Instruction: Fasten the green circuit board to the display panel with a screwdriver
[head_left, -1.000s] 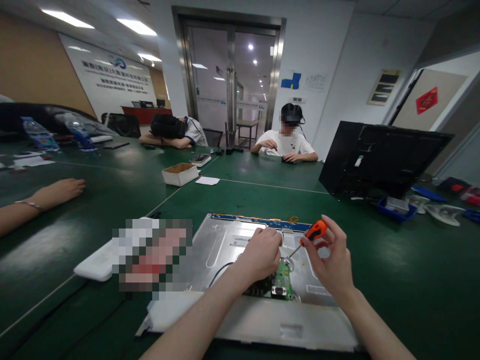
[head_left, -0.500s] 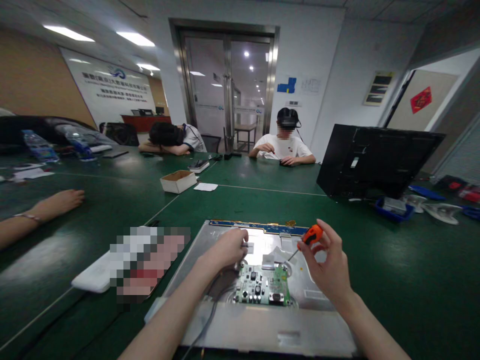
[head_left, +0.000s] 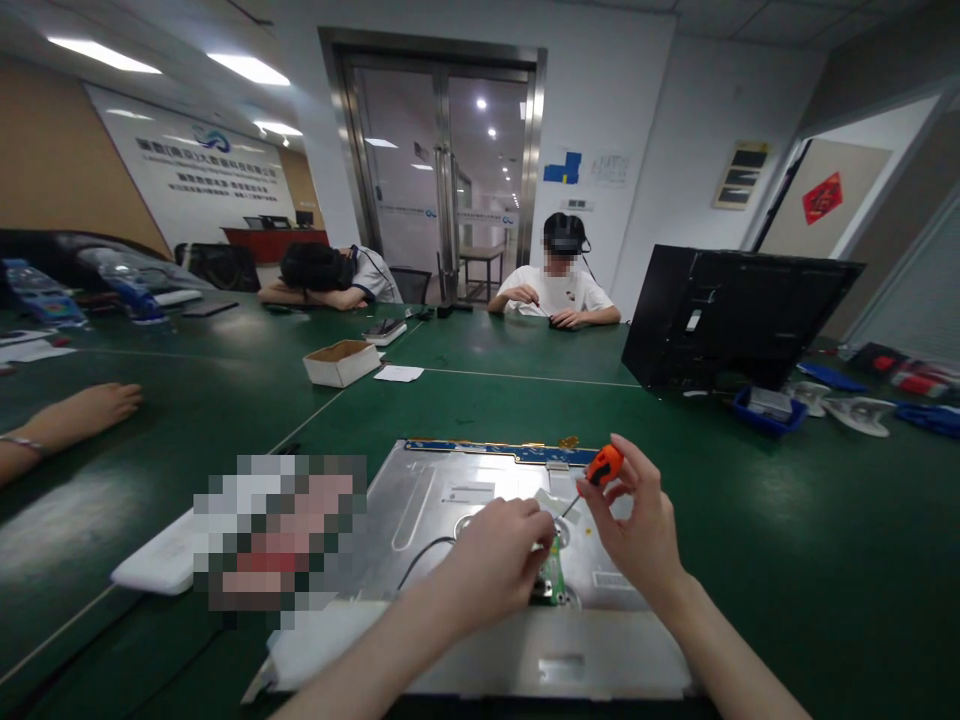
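Screwdriver [head_left: 592, 480] with orange handle sits pinched in the right hand [head_left: 637, 530], its shaft slanting down-left to the green circuit board [head_left: 553, 577] on the metal panel [head_left: 450, 500] at the worktop's [head_left: 787, 560] near edge; left hand [head_left: 499, 555] is curled closed over the board, nearer.

Back panel [head_left: 427, 490] of the flat screen: bare sheet metal, brushed grey, dull sheen. Circuit board [head_left: 551, 580]: green, matt. Screwdriver [head_left: 596, 472]: glossy orange plastic handle, thin metal shaft. Table [head_left: 787, 540]: dark green, smooth, slightly reflective. Small box [head_left: 341, 362]: matt cardboard, white outside. Upright monitor back [head_left: 739, 315]: matt black plastic.
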